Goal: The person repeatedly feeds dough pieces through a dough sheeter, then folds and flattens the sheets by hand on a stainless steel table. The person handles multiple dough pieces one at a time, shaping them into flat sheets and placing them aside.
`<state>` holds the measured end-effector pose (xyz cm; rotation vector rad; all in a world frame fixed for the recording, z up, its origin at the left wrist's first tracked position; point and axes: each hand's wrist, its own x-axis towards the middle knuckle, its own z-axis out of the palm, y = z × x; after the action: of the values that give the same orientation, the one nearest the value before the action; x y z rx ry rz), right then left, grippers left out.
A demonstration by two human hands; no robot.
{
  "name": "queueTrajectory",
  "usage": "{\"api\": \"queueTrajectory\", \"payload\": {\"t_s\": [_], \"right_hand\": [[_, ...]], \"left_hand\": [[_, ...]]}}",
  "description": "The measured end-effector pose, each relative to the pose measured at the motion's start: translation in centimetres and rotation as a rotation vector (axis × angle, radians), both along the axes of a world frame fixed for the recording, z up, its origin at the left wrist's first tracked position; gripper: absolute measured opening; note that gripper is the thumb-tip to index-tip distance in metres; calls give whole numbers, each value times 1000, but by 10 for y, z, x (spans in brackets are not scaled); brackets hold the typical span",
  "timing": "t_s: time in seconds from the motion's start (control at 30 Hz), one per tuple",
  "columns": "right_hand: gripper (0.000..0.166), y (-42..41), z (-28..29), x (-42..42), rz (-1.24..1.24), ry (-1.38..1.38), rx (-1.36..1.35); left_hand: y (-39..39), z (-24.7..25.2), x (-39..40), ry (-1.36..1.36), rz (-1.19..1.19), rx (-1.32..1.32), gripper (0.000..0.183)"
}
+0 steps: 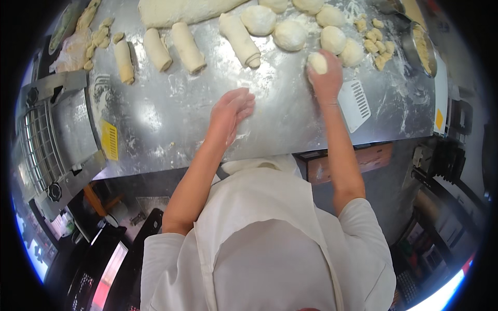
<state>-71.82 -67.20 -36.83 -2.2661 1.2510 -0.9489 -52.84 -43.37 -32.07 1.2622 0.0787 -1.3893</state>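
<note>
My right hand (328,79) is closed around a round dough ball (318,63) at the near edge of a group of floured dough balls (290,35). Over the middle of the metal worktable (167,116) is my left hand (233,109), its fingers together and slightly curled, with nothing visible in it. A rolled dough log (240,41) lies beyond the left hand. Farther left are more dough rolls (188,47), and a large slab of dough (183,11) stretches along the far side. A white slotted dough scraper (355,105) lies beside my right wrist.
At the left stands a dough sheeter (42,144) with a wire guard. A yellow slotted scraper (109,140) lies near it. Small dough pieces (377,42) sit at the right, next to a metal bowl (422,48) of crumbly yellowish filling. Below the table edge is a wooden drawer (350,162).
</note>
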Motion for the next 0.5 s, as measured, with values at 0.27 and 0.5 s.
{"api": "queueTrajectory", "payload": {"t_s": [0.27,0.5], "right_hand": [[53,130,43,30,452,16,61],[53,226,7,73,1033,189,-93]], "left_hand": [[179,-1,31,-1587,-468,340,104],[275,-56,31,-1775,-441,544,131]]}}
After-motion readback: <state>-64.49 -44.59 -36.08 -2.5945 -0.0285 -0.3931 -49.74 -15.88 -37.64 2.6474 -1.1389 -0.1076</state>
